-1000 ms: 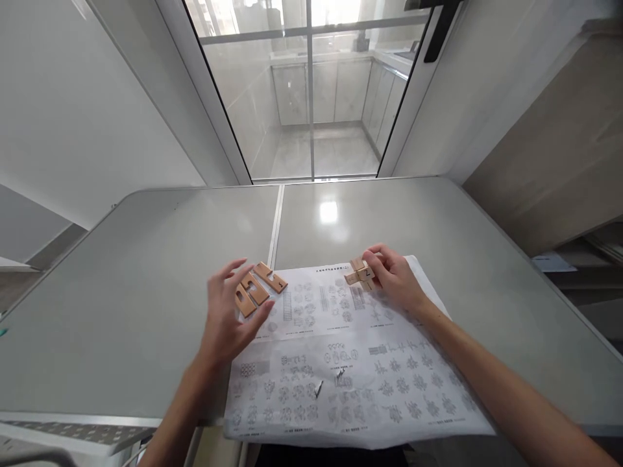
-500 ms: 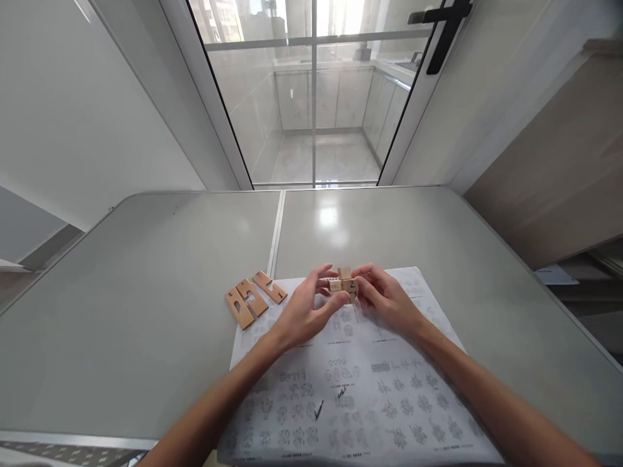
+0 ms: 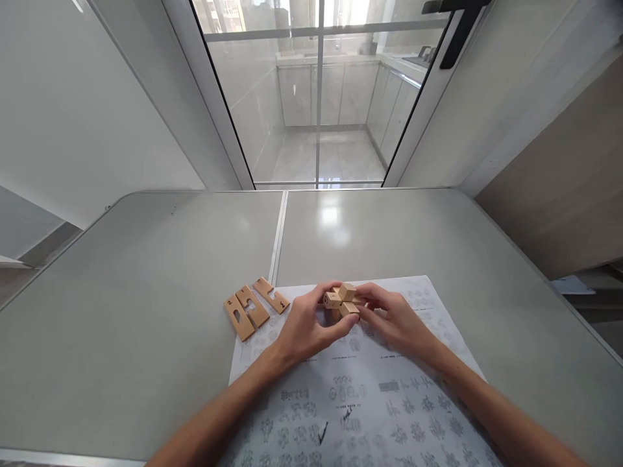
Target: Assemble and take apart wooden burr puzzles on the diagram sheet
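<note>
Since the frame 0.5 s earlier, both hands and the wooden puzzle cluster (image 3: 343, 301) sit a bit lower and nearer the person, over the printed sheet, and the cluster is turned so its block ends now face up and toward the camera instead of showing a flat numbered face. L. hand (image 3: 305, 327) comes in from lower left, fingers curled round the cluster's left side, thumb toward its near edge: closed in a grasp on the cluster. R. hand (image 3: 396, 322) comes in from lower right, fingertips pinching the cluster's right side: likewise grasping it. Cluster = several short light-wood bars crossed together, held between the two hands just above the instruction sheet (image 3: 418, 389), near the sheet's far edge; whether it touches the paper cannot be told. Sheet is white w/ rows of small grey diagrams and two dark pen ticks near its middle. Three flat wooden pieces (image 3: 255, 306) w/ cut-out notches lie side by side, fanned, to the left of the L. hand, partly on the sheet's far-left corner, partly on the bare grey table (image 3: 146, 292). Table has a seam running fwd. toward a glass door (image 3: 316, 97) beyond its far edge.
</note>
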The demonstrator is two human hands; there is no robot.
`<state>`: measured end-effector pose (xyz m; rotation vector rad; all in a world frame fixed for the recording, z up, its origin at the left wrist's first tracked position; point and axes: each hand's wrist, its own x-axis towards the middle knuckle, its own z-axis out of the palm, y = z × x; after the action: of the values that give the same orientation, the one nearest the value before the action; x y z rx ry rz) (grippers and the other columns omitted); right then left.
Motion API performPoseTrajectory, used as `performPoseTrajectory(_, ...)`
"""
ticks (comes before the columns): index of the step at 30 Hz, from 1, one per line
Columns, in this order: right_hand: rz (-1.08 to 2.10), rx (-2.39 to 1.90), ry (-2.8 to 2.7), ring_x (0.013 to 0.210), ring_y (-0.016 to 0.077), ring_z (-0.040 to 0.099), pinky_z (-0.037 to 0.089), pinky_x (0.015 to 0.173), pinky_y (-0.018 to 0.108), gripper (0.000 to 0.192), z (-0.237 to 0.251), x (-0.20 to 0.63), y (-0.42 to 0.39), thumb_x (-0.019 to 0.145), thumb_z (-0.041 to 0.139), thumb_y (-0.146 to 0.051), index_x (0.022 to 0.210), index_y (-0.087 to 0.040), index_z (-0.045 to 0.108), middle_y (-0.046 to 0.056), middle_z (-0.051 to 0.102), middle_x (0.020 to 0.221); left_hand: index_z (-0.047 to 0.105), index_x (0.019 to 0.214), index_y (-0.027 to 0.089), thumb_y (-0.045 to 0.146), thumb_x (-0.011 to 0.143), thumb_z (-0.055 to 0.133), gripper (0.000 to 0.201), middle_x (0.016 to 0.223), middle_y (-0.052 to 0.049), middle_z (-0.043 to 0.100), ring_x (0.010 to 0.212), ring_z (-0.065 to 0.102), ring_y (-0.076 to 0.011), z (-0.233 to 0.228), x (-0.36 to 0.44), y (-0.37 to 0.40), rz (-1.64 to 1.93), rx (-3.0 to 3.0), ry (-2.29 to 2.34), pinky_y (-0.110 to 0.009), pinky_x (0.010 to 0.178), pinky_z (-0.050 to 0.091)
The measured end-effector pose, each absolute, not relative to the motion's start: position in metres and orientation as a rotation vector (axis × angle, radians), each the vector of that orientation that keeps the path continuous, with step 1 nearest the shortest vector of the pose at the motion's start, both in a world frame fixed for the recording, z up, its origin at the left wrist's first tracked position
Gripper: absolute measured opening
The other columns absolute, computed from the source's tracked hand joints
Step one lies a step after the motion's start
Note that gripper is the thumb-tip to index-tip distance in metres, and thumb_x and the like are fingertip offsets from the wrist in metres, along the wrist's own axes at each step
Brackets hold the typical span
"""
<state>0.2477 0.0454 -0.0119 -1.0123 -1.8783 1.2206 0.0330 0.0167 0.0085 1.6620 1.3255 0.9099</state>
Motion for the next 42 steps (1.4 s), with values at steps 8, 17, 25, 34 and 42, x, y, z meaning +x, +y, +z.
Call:
performPoseTrajectory(8, 0.896, -1.028, -1.881, 0.072, 0.0196, 0.072, 0.058, 0.056, 0.031, 0.005, -0.022, 0.241, 0.039, 0.102, 0.061, -0.026, 0.105, -0.026, 0.065, 0.007, 0.081, 0.099, 0.068, 0.124, 0.023, 0.041, 0.084, 0.080, 0.046, 0.103, -0.003, 0.080, 0.090, 0.073, -0.0215, 0.001, 0.033, 0.015, 0.924, 1.651, 1.368, -0.034, 0.083, 0.058)
performPoseTrajectory(17, 1.012, -0.954, -1.894, 0.094, 0.0233, 0.075, 0.063, 0.069, 0.036, 0.023, -0.022, 0.240, 0.042, 0.102, 0.061, -0.023, 0.124, -0.027, 0.064, 0.011, 0.075, 0.122, 0.055, 0.136, 0.025, 0.039, 0.078, 0.086, 0.067, 0.094, -0.002, 0.078, 0.082, 0.073, -0.0200, -0.004, 0.036, 0.012, 1.033, 1.608, 1.383, -0.033, 0.076, 0.059)
performPoseTrajectory(25, 1.283, -0.981, -1.865, 0.094, 0.0215, 0.071, 0.059, 0.073, 0.034, 0.015, -0.009, 0.251, 0.051, 0.104, 0.062, -0.024, 0.113, -0.027, 0.073, 0.007, 0.074, 0.114, 0.059, 0.129, 0.025, 0.033, 0.078, 0.086, 0.058, 0.106, -0.004, 0.079, 0.088, 0.075, -0.0200, -0.005, 0.037, 0.009, 1.080, 1.714, 1.348, -0.033, 0.080, 0.060)
performPoseTrajectory(34, 1.674, -0.930, -1.588, 0.100, 0.0232, 0.075, 0.062, 0.091, 0.040, 0.016, -0.013, 0.252, 0.054, 0.098, 0.074, -0.033, 0.112, -0.026, 0.073, 0.005, 0.075, 0.103, 0.063, 0.125, 0.022, 0.032, 0.078, 0.085, 0.053, 0.096, -0.002, 0.077, 0.080, 0.072, -0.0174, 0.000, 0.035, 0.013, 1.043, 1.680, 1.273, -0.029, 0.074, 0.059)
performPoseTrajectory(42, 1.692, -0.892, -1.576, 0.100, 0.0223, 0.075, 0.063, 0.092, 0.039, 0.015, -0.018, 0.254, 0.056, 0.100, 0.074, -0.033, 0.114, -0.027, 0.075, 0.005, 0.073, 0.105, 0.065, 0.125, 0.020, 0.036, 0.078, 0.086, 0.054, 0.095, -0.003, 0.077, 0.080, 0.070, -0.0182, -0.003, 0.032, 0.014, 0.981, 1.675, 1.280, -0.030, 0.072, 0.057)
